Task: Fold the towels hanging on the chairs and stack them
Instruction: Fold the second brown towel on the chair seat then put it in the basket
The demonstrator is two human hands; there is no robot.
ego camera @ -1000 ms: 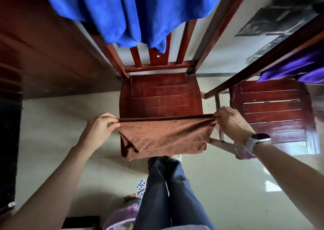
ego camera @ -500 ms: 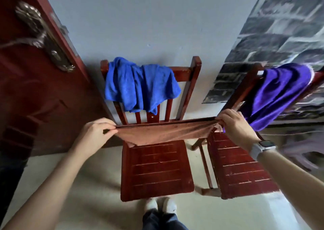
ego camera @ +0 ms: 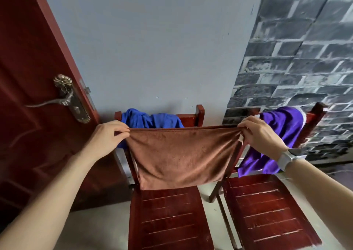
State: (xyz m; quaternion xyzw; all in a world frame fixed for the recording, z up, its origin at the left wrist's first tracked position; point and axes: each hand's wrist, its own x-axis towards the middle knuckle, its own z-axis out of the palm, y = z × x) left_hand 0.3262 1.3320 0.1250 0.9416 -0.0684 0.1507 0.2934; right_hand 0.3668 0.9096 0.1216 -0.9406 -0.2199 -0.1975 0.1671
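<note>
— So, where is the brown towel [ego camera: 180,158] and how do I have it?

— I hold it up in the air in front of the left chair [ego camera: 168,221]. My left hand [ego camera: 108,135] pinches one top corner between thumb and curled fingers; my right hand [ego camera: 259,135] pinches the other. Both are clamped on the cloth, and the top edge runs taut and nearly level between them.

— Why spread it like that?

— My guess is that pulling the corners apart lets the cloth hang flat, so the bottom edge falls straight and the next fold lines up. It looks already doubled, though I cannot be sure from this view.

— What about the others?

— The blue towel [ego camera: 152,120] is bunched over the left chair's back rail, just behind my cloth. The purple towel [ego camera: 280,135] drapes over the back of the right chair [ego camera: 267,211], close behind my right hand. Neither is folded yet, I judge.

— Room to work?

— The hanging bottom edge sits just above the left seat, which shows bare slats, so I could lower the cloth there. The door [ego camera: 28,97] with its handle [ego camera: 63,97] is near my left arm, and the wall [ego camera: 152,39] stands close behind both chairs, so forward room is tight.
</note>
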